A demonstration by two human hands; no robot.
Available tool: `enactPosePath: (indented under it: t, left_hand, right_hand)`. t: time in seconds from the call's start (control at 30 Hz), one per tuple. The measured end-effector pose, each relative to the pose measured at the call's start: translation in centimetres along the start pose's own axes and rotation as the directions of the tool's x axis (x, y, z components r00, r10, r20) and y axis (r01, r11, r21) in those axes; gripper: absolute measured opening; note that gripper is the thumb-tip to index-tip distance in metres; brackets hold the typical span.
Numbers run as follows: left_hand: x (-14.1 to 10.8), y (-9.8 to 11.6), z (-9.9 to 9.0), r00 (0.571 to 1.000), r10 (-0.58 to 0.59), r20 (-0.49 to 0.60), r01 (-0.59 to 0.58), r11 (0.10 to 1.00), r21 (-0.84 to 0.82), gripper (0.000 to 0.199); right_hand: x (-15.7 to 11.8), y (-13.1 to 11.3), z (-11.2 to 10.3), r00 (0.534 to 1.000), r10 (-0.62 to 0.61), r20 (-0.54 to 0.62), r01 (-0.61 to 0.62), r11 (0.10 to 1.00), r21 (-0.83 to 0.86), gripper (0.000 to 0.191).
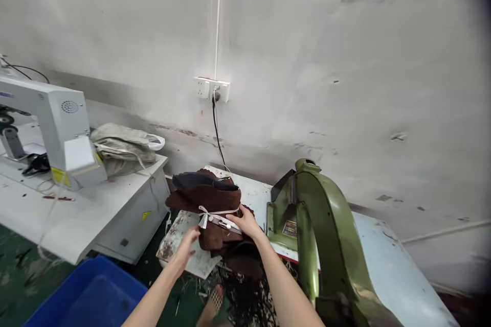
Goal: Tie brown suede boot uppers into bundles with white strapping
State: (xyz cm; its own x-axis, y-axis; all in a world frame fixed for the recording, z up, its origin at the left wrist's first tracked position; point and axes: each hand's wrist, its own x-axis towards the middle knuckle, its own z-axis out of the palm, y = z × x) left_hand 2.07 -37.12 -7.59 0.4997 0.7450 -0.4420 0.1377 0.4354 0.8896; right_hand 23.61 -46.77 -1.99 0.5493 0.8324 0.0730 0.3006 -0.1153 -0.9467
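Note:
A bundle of dark brown cut pieces (215, 195), leather or fabric, lies on the worn white table, with a white string (215, 211) tied around its middle. Along the string rests a slim pale item with metallic parts (224, 223); its kind is hard to make out. My right hand (246, 222) holds the bundle's right side, thumb across the top and fingers partly hidden. At the lower left, my left hand (186, 249) is beside the bundle, fingers apart and holding nothing. More dark brown pieces (242, 260) hang at the table's front edge.
A green press-like machine (330, 225) stands close on the right. To the left, a grey sewing machine (63, 133) and a folded cloth (121, 144) sit on a white table (88, 214). A blue bin (92, 291) is below. Dark scraps (251, 299) cover the floor.

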Motion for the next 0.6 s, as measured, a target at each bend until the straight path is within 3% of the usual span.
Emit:
enactPosePath:
  t: [0.1, 0.2, 0.27, 0.33, 0.4, 0.43, 0.5, 0.53, 0.6]
  left_hand:
    - [2.0, 2.1, 1.5, 0.981, 0.175, -0.082, -0.15, 0.958, 0.245, 0.038]
    - [3.7, 4.7, 2.9, 0.941, 0.34, -0.002, -0.278, 0.773, 0.571, 0.038]
    - [4.8, 6.1, 3.5, 0.913, 0.401, 0.068, -0.339, 0.655, 0.675, 0.034]
    - [5.7, 6.9, 3.8, 0.884, 0.448, 0.132, -0.399, 0.577, 0.713, 0.03]
    - [6.5, 7.4, 3.9, 0.868, 0.465, 0.172, -0.441, 0.565, 0.698, 0.028]
    - [7.0, 7.6, 3.9, 0.864, 0.467, 0.189, -0.46, 0.576, 0.676, 0.027]
    - [7.8, 8.3, 4.0, 0.853, 0.466, 0.235, -0.501, 0.606, 0.617, 0.028]
    - [8.1, 8.9, 4.0, 0.849, 0.458, 0.261, -0.518, 0.631, 0.577, 0.031]
    - [8.5, 10.8, 3.6, 0.842, 0.44, 0.314, -0.54, 0.687, 0.486, 0.039]
  right_hand:
    - [3.1, 3.7, -0.2, 0.997, 0.073, 0.003, -0.072, 0.996, -0.054, 0.045]
    - [4.7, 4.9, -0.7, 0.99, 0.14, -0.002, -0.139, 0.976, -0.167, 0.047]
    - [5.2, 4.1, -0.9, 0.981, 0.19, -0.043, -0.194, 0.92, -0.341, 0.047]
    - [5.2, 2.4, -0.7, 0.971, 0.134, -0.197, -0.22, 0.818, -0.532, 0.05]
    - [5.2, 0.7, -0.1, 0.955, -0.057, -0.29, -0.156, 0.736, -0.659, 0.045]
    - [5.2, 0.1, 0.4, 0.956, -0.151, -0.251, -0.068, 0.72, -0.691, 0.04]
    - [5.6, -0.4, 1.2, 0.97, -0.24, -0.036, 0.156, 0.73, -0.666, 0.041]
    - [5.9, -0.2, 1.5, 0.969, -0.236, 0.078, 0.232, 0.747, -0.623, 0.048]
    - [6.5, 0.7, 1.7, 0.964, -0.172, 0.202, 0.258, 0.784, -0.565, 0.062]
